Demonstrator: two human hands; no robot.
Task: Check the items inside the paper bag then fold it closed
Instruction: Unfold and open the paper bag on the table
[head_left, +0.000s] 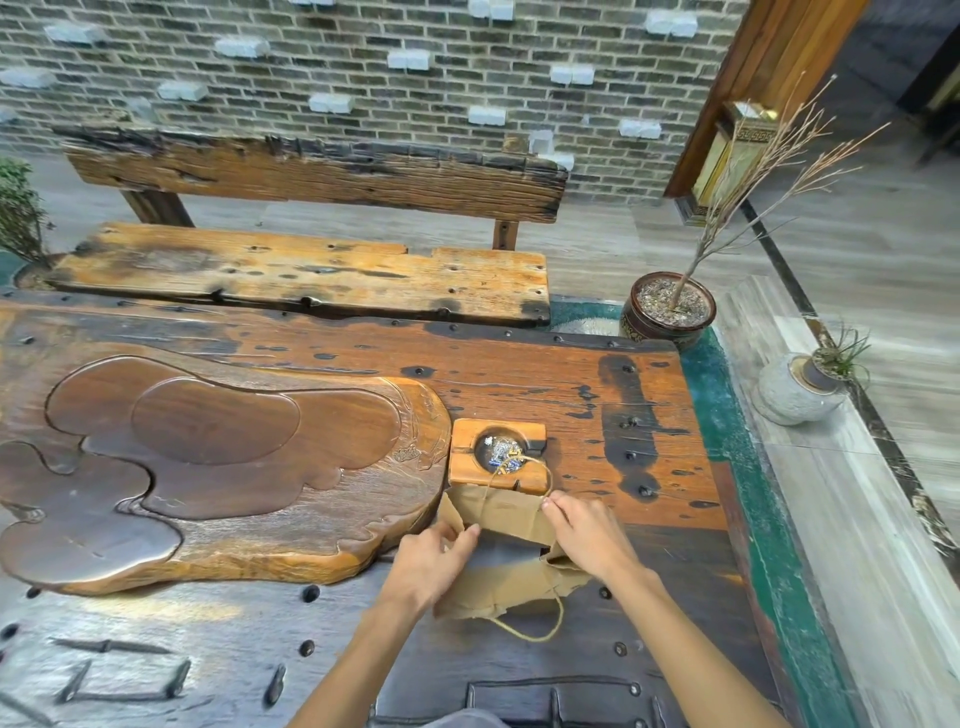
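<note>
Risk: far rim could tear, paper looked creased/thin | paper bag lay mouth-open on wooden table, just in front of square ashtray | left hand pinched near-left rim, right hand pinched far-right rim by twine handle | contents hidden; twine could snag ashtray.

Dark studded wooden table is filling the lower frame. Carved tea tray is lying at left centre. Small wooden ashtray block is sitting just right of it, holding foil scraps. Weathered bench is standing behind, upper centre. Potted bare twig is standing at right; grey stone pot is resting further right. Brick wall is spanning the top.
</note>
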